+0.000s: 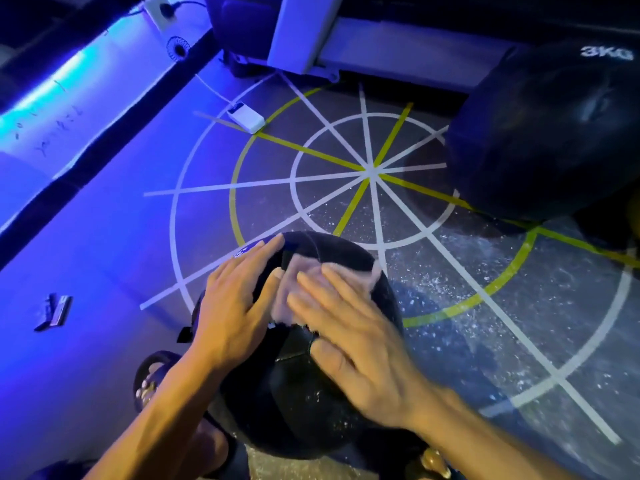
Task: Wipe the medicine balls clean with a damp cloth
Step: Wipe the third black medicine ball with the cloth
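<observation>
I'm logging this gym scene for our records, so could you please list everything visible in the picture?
near medicine ball: one, black, on the floor under both hands
cloth: one, pale pink, on top of the near ball
far medicine ball: one, black, marked 3KG, upper right
power bank: one, white, on the floor markings, cable attached
floor markings: white and yellow circles and spokes
small dark object: one, on the floor at left, unclear
machine base: one, pale, top
left hand: flat on the ball, beside the cloth
right hand: flat, pressing the cloth
</observation>
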The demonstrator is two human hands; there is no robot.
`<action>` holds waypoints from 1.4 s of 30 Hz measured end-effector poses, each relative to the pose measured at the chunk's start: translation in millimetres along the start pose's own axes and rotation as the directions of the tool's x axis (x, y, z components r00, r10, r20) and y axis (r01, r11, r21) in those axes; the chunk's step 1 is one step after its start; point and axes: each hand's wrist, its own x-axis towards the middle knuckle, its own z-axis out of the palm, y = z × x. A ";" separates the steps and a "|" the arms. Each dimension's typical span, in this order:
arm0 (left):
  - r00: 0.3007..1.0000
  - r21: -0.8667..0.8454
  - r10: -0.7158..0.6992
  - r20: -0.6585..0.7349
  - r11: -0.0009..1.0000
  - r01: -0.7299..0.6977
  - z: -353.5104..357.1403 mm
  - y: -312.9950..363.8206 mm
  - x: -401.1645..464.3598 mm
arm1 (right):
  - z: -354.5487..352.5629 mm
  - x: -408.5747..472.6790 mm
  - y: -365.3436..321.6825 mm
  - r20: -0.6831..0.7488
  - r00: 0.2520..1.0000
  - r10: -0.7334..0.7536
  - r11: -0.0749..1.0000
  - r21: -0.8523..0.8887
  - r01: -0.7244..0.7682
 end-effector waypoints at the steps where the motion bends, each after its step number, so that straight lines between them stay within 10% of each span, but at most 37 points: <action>1: 1.000 0.000 0.024 0.002 1.000 -0.024 0.1 -1.2 -1.7 | 3.5 -6.3 2.4 0.009 0.998 -0.056 0.998 -0.033 0.056; 6: 1.000 0.023 0.004 -0.023 1.000 -0.004 2.0 1.7 -2.7 | -23.7 41.8 49.1 -0.006 0.914 0.406 0.898 0.188 -0.398; 11: 0.999 0.013 0.035 -0.013 0.999 -0.035 -0.3 0.5 -5.5 | -4.2 10.1 15.8 0.013 0.999 0.045 0.998 -0.047 -0.044; 16: 1.000 0.012 0.012 -0.014 1.000 -0.012 2.9 4.2 -6.6 | -20.9 19.5 53.0 -0.035 0.903 0.428 0.899 0.121 -0.421; 21: 0.999 -0.011 0.038 -0.016 0.999 -0.038 0.9 4.7 -13.7 | -6.5 -18.3 17.8 -0.032 0.995 0.095 0.995 0.019 -0.094; 26: 0.999 0.011 0.034 -0.028 0.999 -0.033 6.7 22.8 -23.6 | -29.5 -11.1 63.2 -0.019 0.901 0.433 0.873 0.258 -0.414; 31: 0.996 -0.009 0.076 -0.037 0.997 -0.076 8.6 27.4 -36.3 | -15.4 0.2 20.3 -0.012 0.997 0.074 0.994 0.076 -0.073; 35: 0.999 -0.001 0.042 -0.032 0.999 -0.042 5.1 25.4 -38.5 | -33.3 37.1 62.0 0.124 0.884 0.451 0.862 0.197 -0.467; 39: 0.997 0.000 0.064 -0.043 0.998 -0.064 7.0 25.2 -37.6 | -26.5 40.3 24.9 0.150 0.978 0.145 0.963 0.204 -0.174; 42: 0.998 -0.002 0.058 -0.014 0.998 -0.058 6.3 24.4 -38.7 | -31.0 53.8 54.1 0.191 0.922 0.337 0.900 0.221 -0.375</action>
